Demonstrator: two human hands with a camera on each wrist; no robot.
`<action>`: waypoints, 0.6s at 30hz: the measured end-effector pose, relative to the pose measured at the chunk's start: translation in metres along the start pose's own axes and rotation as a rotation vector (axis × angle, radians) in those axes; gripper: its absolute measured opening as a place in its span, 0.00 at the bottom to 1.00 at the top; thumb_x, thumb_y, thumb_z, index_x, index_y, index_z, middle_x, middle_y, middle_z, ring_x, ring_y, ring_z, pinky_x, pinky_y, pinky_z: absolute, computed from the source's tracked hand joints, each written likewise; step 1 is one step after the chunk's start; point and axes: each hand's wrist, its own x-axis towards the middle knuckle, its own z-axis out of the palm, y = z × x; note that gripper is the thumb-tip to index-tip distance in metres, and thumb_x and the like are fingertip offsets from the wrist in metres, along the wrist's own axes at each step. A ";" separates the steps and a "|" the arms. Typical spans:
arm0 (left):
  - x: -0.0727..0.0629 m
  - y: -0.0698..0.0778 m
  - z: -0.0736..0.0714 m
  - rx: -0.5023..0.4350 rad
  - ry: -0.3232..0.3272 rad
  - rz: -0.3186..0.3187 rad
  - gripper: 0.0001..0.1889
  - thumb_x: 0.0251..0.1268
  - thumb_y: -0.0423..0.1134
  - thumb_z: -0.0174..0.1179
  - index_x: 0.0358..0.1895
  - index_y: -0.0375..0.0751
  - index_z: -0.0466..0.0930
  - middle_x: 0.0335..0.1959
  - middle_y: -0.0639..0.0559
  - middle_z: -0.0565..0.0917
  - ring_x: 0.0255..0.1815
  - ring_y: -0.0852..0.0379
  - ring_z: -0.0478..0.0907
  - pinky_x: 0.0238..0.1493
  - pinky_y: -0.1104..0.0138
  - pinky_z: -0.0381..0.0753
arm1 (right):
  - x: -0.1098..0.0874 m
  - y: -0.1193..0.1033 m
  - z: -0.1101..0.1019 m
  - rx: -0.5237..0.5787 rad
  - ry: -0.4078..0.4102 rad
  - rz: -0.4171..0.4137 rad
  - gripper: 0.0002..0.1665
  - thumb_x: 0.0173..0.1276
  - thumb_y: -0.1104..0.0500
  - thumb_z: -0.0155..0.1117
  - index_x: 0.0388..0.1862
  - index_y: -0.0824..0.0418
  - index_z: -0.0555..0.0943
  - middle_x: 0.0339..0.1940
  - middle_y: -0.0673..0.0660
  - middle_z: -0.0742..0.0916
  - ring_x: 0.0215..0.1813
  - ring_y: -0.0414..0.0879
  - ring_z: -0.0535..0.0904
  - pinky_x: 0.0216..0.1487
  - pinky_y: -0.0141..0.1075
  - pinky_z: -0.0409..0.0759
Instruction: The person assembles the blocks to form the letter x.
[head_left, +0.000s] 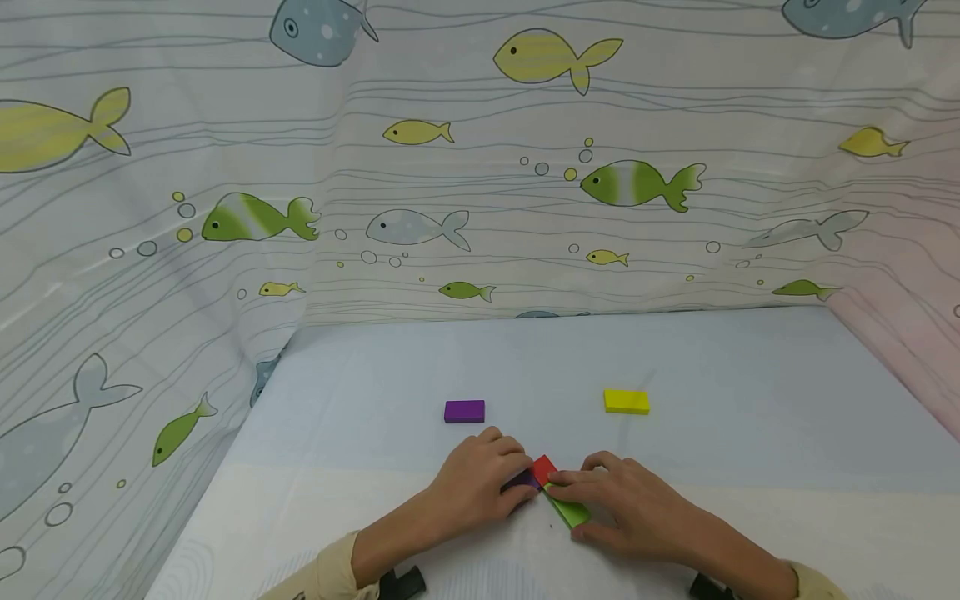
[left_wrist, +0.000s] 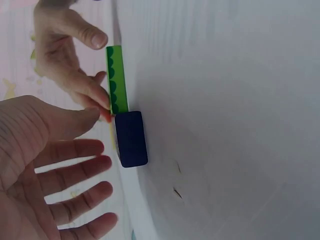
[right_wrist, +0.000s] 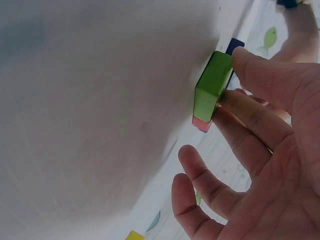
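Left hand (head_left: 480, 475): fingers released, relaxed just beside the dark blue block (left_wrist: 132, 140).
Right hand (head_left: 630, 504): fingers pinch the green block (head_left: 567, 508), thumb at its near end.
Bench (head_left: 337, 400): green sits between the hands, against the red block (head_left: 543, 468); purple block (head_left: 464, 412) and yellow block (head_left: 626, 402) lie farther back.
Remote desk: I'd steady blue first, then nudge green lightly, keeping corners meeting.
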 end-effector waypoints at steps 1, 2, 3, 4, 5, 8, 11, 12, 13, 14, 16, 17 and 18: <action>0.000 0.000 0.000 -0.012 0.006 0.011 0.11 0.63 0.49 0.67 0.42 0.48 0.87 0.40 0.59 0.85 0.42 0.60 0.75 0.41 0.70 0.76 | 0.000 0.000 0.000 0.001 0.007 -0.006 0.32 0.63 0.44 0.71 0.67 0.41 0.77 0.64 0.37 0.78 0.55 0.43 0.72 0.43 0.39 0.75; 0.000 0.000 0.000 -0.020 0.009 0.023 0.11 0.63 0.48 0.68 0.43 0.48 0.88 0.41 0.59 0.85 0.43 0.60 0.75 0.42 0.70 0.76 | 0.000 0.000 0.000 0.001 0.011 -0.011 0.32 0.63 0.44 0.71 0.67 0.41 0.77 0.64 0.37 0.78 0.54 0.43 0.72 0.42 0.39 0.74; -0.001 0.000 0.000 -0.024 0.009 0.034 0.10 0.63 0.48 0.68 0.43 0.49 0.88 0.42 0.60 0.85 0.43 0.60 0.75 0.41 0.70 0.76 | 0.000 0.000 0.000 0.001 0.017 -0.017 0.32 0.63 0.44 0.71 0.67 0.41 0.77 0.64 0.37 0.79 0.54 0.43 0.72 0.42 0.39 0.74; -0.001 0.000 0.000 -0.024 0.011 0.047 0.10 0.63 0.47 0.68 0.44 0.49 0.88 0.43 0.60 0.85 0.44 0.60 0.75 0.41 0.70 0.75 | -0.001 0.000 0.000 0.001 0.021 -0.021 0.32 0.63 0.44 0.71 0.67 0.41 0.77 0.64 0.37 0.79 0.54 0.43 0.72 0.42 0.38 0.74; -0.002 0.000 0.000 -0.024 0.010 0.058 0.10 0.63 0.47 0.68 0.44 0.50 0.88 0.43 0.61 0.85 0.44 0.60 0.75 0.40 0.70 0.75 | -0.001 0.000 0.000 0.000 0.024 -0.025 0.31 0.64 0.44 0.71 0.67 0.42 0.77 0.63 0.37 0.79 0.54 0.43 0.72 0.41 0.38 0.74; -0.003 0.000 0.001 -0.019 0.009 0.092 0.11 0.62 0.47 0.69 0.45 0.50 0.89 0.45 0.62 0.85 0.45 0.59 0.76 0.38 0.70 0.75 | -0.001 0.000 0.000 0.003 0.020 -0.022 0.31 0.64 0.44 0.70 0.67 0.41 0.77 0.64 0.37 0.78 0.54 0.43 0.72 0.42 0.38 0.74; -0.005 -0.001 0.002 -0.022 0.003 0.108 0.12 0.62 0.47 0.69 0.46 0.51 0.88 0.46 0.63 0.86 0.47 0.59 0.76 0.37 0.70 0.73 | -0.001 0.000 0.000 0.004 0.019 -0.017 0.31 0.64 0.44 0.70 0.67 0.41 0.77 0.64 0.36 0.78 0.55 0.43 0.71 0.43 0.39 0.74; -0.005 -0.001 0.002 -0.025 0.000 0.111 0.12 0.62 0.47 0.68 0.47 0.51 0.88 0.46 0.63 0.86 0.47 0.59 0.76 0.37 0.70 0.73 | -0.001 0.000 0.001 0.004 0.019 -0.015 0.31 0.64 0.45 0.71 0.67 0.41 0.77 0.64 0.36 0.78 0.55 0.43 0.71 0.43 0.39 0.74; -0.005 -0.001 0.002 -0.026 -0.003 0.112 0.12 0.62 0.47 0.68 0.47 0.51 0.88 0.46 0.63 0.86 0.47 0.59 0.76 0.37 0.70 0.73 | -0.001 0.000 0.001 0.002 0.024 -0.019 0.31 0.64 0.45 0.71 0.67 0.41 0.77 0.64 0.36 0.78 0.55 0.43 0.72 0.43 0.39 0.74; -0.005 -0.001 0.002 -0.027 -0.007 0.113 0.12 0.63 0.48 0.68 0.47 0.51 0.88 0.47 0.63 0.86 0.48 0.59 0.76 0.37 0.71 0.72 | -0.002 0.000 0.001 0.000 0.030 -0.023 0.31 0.63 0.45 0.71 0.67 0.42 0.78 0.64 0.36 0.78 0.55 0.43 0.72 0.43 0.39 0.74; -0.006 -0.001 0.002 -0.027 -0.012 0.112 0.12 0.63 0.48 0.67 0.47 0.51 0.88 0.47 0.63 0.86 0.48 0.59 0.76 0.37 0.71 0.71 | -0.002 0.000 0.001 -0.003 0.040 -0.032 0.31 0.64 0.45 0.71 0.66 0.42 0.78 0.64 0.36 0.78 0.55 0.43 0.72 0.42 0.39 0.74; -0.006 -0.001 0.002 -0.025 -0.013 0.111 0.12 0.63 0.48 0.67 0.47 0.51 0.89 0.48 0.63 0.86 0.48 0.59 0.76 0.37 0.71 0.71 | -0.002 0.000 0.002 -0.003 0.043 -0.037 0.31 0.64 0.45 0.71 0.66 0.42 0.78 0.64 0.36 0.78 0.55 0.43 0.72 0.42 0.38 0.74; -0.006 -0.001 0.002 -0.024 -0.015 0.111 0.11 0.64 0.48 0.67 0.46 0.51 0.89 0.48 0.63 0.86 0.48 0.59 0.76 0.37 0.71 0.71 | -0.002 0.000 0.002 -0.004 0.047 -0.040 0.31 0.63 0.45 0.71 0.66 0.42 0.78 0.64 0.36 0.78 0.55 0.43 0.72 0.41 0.38 0.74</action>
